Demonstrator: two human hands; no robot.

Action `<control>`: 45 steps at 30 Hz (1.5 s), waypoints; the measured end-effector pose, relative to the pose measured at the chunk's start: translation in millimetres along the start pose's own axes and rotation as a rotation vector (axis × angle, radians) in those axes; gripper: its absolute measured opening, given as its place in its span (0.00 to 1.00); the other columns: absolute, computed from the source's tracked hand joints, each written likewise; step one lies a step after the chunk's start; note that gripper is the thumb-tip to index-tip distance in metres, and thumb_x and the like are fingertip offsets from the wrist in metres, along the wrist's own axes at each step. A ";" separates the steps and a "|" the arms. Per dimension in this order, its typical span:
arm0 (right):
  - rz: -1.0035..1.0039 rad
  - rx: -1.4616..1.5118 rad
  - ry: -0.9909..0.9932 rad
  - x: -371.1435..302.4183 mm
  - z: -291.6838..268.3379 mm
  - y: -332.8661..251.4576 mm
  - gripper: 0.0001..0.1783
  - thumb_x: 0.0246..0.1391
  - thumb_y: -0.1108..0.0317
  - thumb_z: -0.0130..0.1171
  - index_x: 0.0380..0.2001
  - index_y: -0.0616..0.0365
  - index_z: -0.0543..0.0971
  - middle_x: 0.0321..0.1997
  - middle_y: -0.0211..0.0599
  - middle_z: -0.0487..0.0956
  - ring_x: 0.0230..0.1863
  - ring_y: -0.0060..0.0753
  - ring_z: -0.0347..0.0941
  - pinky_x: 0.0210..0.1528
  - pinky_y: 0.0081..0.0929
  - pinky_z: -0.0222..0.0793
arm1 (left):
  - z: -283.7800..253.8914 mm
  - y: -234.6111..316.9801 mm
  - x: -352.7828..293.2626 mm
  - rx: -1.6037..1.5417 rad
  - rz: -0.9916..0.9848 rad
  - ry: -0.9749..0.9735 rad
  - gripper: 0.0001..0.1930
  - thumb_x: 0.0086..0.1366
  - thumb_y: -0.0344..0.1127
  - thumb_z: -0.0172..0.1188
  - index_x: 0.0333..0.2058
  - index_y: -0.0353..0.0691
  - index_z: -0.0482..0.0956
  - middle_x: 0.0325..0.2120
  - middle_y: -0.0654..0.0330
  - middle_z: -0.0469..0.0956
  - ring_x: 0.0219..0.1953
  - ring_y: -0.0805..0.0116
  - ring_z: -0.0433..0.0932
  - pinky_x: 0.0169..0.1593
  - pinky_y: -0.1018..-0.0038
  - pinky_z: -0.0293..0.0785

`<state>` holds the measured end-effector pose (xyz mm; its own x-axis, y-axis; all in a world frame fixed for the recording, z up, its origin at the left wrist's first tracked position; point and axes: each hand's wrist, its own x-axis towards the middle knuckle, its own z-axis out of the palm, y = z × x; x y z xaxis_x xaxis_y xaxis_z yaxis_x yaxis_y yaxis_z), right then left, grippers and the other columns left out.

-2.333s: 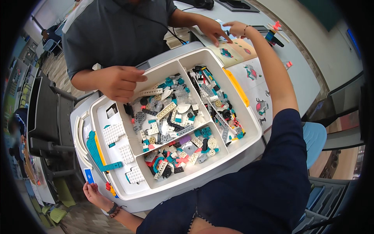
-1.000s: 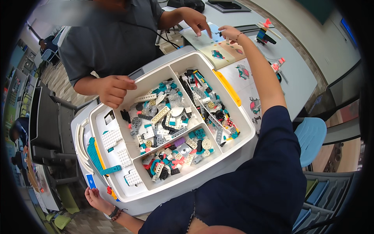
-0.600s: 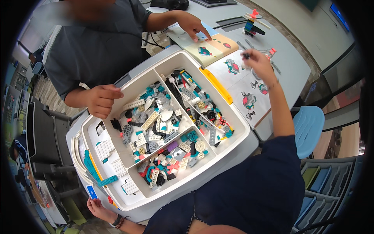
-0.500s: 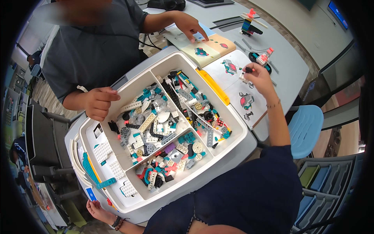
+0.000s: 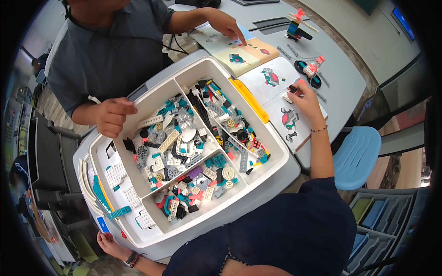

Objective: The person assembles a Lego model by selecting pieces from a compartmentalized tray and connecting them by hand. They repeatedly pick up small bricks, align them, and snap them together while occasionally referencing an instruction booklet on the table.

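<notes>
My right hand [image 5: 305, 102] is closed in a pinch on a small black building brick [image 5: 293, 89], held over an open instruction booklet [image 5: 271, 103]. A small white piece [image 5: 287, 98] shows just below the fingers. At the near left corner of the parts tray [image 5: 184, 240], my left hand [image 5: 110, 245] rests with loosely bent fingers beside a blue card [image 5: 102, 224]; nothing shows in it. Loose bricks, beams and gears [image 5: 179, 138] fill the tray's compartments. Beyond the booklet stands a pink-and-white brick model [image 5: 313, 69] on black round pieces.
Across the tray, another person points with one hand [image 5: 225, 27] at a second open booklet [image 5: 244, 57]; their other hand [image 5: 112, 117] hangs over the tray's left rim. A taller brick model [image 5: 295, 30] and grey chain strips [image 5: 286, 53] lie farther back. A blue chair [image 5: 357, 156] stands right.
The view has shifted slightly. My right hand still holds the black brick over the booklet, now turned a little. The other person still points at the page.
</notes>
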<state>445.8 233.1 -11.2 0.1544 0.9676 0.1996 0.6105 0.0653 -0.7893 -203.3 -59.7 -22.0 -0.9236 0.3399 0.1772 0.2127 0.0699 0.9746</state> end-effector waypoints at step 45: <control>-0.360 0.016 0.168 -50.9 3.2 -73.2 0.12 0.51 0.74 0.51 0.40 0.64 0.72 0.42 0.35 0.72 0.43 0.23 0.67 0.47 0.21 0.61 | 1.0 14.7 -17.5 -0.176 0.023 -0.060 0.10 0.63 0.34 0.46 0.37 0.35 0.72 0.27 0.63 0.74 0.30 0.78 0.72 0.39 0.81 0.69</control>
<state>390.7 179.8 34.6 0.0589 0.8289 0.5563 0.6371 0.3978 -0.6602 -183.7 -63.7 -10.9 -0.8973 0.3954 0.1963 0.1694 -0.1022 0.9802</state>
